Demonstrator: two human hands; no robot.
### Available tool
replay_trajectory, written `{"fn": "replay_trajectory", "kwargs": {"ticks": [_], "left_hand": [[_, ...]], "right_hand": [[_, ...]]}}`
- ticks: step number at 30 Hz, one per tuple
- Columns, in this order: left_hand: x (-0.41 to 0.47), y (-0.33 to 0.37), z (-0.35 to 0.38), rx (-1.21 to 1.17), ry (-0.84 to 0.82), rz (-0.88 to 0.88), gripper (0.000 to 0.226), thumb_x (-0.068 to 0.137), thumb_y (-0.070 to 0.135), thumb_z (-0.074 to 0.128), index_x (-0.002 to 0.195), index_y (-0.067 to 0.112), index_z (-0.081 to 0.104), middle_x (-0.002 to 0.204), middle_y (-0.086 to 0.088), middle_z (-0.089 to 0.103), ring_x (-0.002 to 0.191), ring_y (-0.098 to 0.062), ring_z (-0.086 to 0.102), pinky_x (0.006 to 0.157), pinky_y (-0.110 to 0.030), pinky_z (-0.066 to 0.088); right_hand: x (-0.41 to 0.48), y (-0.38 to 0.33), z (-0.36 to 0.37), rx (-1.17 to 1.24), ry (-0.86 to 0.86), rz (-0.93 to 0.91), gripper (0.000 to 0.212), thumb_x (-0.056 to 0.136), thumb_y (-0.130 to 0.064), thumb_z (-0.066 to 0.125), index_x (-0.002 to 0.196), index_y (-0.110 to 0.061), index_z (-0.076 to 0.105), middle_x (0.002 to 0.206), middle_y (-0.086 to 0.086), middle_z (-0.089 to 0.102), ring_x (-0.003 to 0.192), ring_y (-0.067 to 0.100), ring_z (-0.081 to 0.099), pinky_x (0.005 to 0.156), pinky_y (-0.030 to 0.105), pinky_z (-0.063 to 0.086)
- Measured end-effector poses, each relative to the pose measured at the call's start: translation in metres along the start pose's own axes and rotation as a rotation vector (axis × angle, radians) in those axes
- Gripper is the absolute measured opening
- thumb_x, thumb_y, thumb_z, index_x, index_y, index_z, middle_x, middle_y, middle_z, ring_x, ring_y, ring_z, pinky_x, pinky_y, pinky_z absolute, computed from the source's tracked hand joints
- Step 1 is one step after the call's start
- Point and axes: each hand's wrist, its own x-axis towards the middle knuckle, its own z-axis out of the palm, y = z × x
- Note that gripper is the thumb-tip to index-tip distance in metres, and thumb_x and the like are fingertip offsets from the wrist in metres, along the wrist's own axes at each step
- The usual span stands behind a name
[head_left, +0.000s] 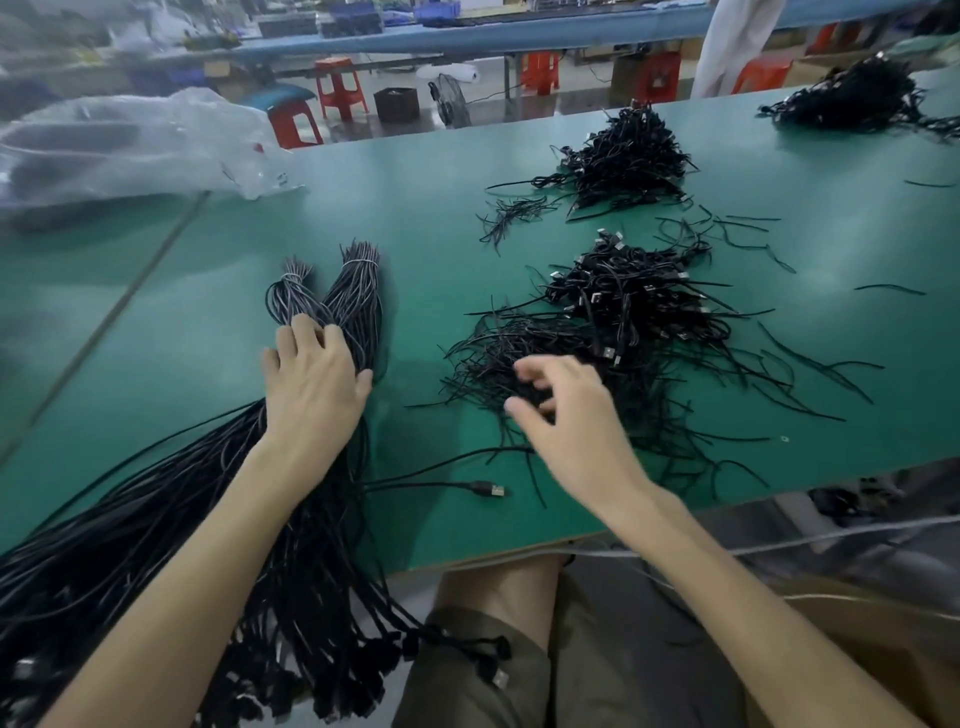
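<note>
While my left fingers (304, 332) rest released on the cable bundle (353, 291) | my right fingers (540, 366) curl over the near wire pile (613, 306) on the desk (441, 234) | grasp: I cannot tell.

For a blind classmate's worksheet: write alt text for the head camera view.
A person's left hand presses flat on a long bundle of black cables on a green table, while the right hand reaches into a heap of short black wires.

Cable bundle (332, 312): black and grey matt sheathing. USB plug (491, 489) beside it: bright metal shell. Table (426, 218): smooth matt green.
</note>
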Motion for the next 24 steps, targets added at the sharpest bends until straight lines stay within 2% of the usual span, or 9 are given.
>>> {"fn": "replay_trajectory", "kwargs": {"ticks": [3, 8, 10, 12, 15, 19, 24], "left_hand": [[0.005, 0.001, 0.009, 0.056, -0.096, -0.016, 0.055, 0.096, 0.045, 0.064, 0.126, 0.001, 0.051, 0.144, -0.021, 0.036, 0.131, -0.038, 0.033, 0.105, -0.053, 0.027], [0.006, 0.0, 0.017, -0.073, -0.085, -0.072, 0.062, 0.097, 0.038, 0.064, 0.141, 0.001, 0.041, 0.162, -0.022, 0.018, 0.149, -0.039, 0.016, 0.116, -0.059, 0.016], [0.011, -0.004, 0.014, -0.169, -0.1, -0.165, 0.071, 0.099, 0.039, 0.061, 0.149, -0.002, 0.03, 0.163, -0.028, 0.016, 0.149, -0.045, 0.018, 0.116, -0.061, 0.022], [0.02, -0.012, 0.011, -0.272, -0.163, -0.265, 0.077, 0.102, 0.043, 0.055, 0.153, -0.003, 0.021, 0.157, -0.033, 0.027, 0.142, -0.049, 0.032, 0.11, -0.06, 0.034], [0.028, -0.017, 0.011, -0.312, -0.178, -0.308, 0.069, 0.104, 0.038, 0.054, 0.151, -0.004, 0.024, 0.14, -0.035, 0.047, 0.126, -0.051, 0.049, 0.1, -0.056, 0.041], [0.019, -0.015, 0.017, -0.287, -0.053, -0.164, 0.057, 0.104, 0.015, 0.053, 0.153, 0.0, 0.03, 0.136, -0.029, 0.054, 0.118, -0.048, 0.056, 0.099, -0.052, 0.04], [0.007, -0.018, 0.025, -0.433, 0.084, -0.072, 0.059, 0.101, 0.011, 0.058, 0.156, 0.011, 0.036, 0.135, -0.02, 0.063, 0.117, -0.043, 0.06, 0.104, -0.047, 0.041]], "right_hand": [[-0.018, -0.014, 0.026, -0.029, -0.143, -0.103, 0.038, 0.097, -0.038, 0.066, 0.129, -0.018, 0.063, 0.116, -0.008, 0.058, 0.116, 0.008, 0.042, 0.105, 0.03, 0.039], [-0.019, -0.034, 0.063, -0.158, -0.297, -0.173, 0.05, 0.097, -0.048, 0.062, 0.135, -0.014, 0.058, 0.124, 0.0, 0.057, 0.122, 0.018, 0.039, 0.107, 0.035, 0.038], [-0.017, -0.036, 0.072, -0.158, -0.308, -0.176, 0.049, 0.099, -0.047, 0.06, 0.135, -0.013, 0.058, 0.124, 0.002, 0.058, 0.122, 0.019, 0.04, 0.107, 0.036, 0.038], [-0.016, -0.035, 0.079, -0.146, -0.313, -0.159, 0.047, 0.101, -0.046, 0.057, 0.134, -0.012, 0.059, 0.124, 0.002, 0.058, 0.122, 0.02, 0.04, 0.107, 0.037, 0.039], [-0.014, -0.032, 0.083, -0.114, -0.313, -0.127, 0.042, 0.103, -0.043, 0.055, 0.132, -0.013, 0.06, 0.124, 0.001, 0.059, 0.122, 0.018, 0.041, 0.107, 0.037, 0.039], [-0.005, -0.03, 0.083, 0.033, -0.273, -0.045, 0.035, 0.104, -0.037, 0.055, 0.131, -0.016, 0.058, 0.116, -0.004, 0.057, 0.114, 0.013, 0.045, 0.102, 0.033, 0.042], [0.027, -0.04, 0.092, 0.272, -0.209, 0.088, 0.033, 0.105, -0.032, 0.055, 0.132, -0.013, 0.057, 0.114, -0.003, 0.06, 0.104, 0.012, 0.058, 0.097, 0.032, 0.048]]}}
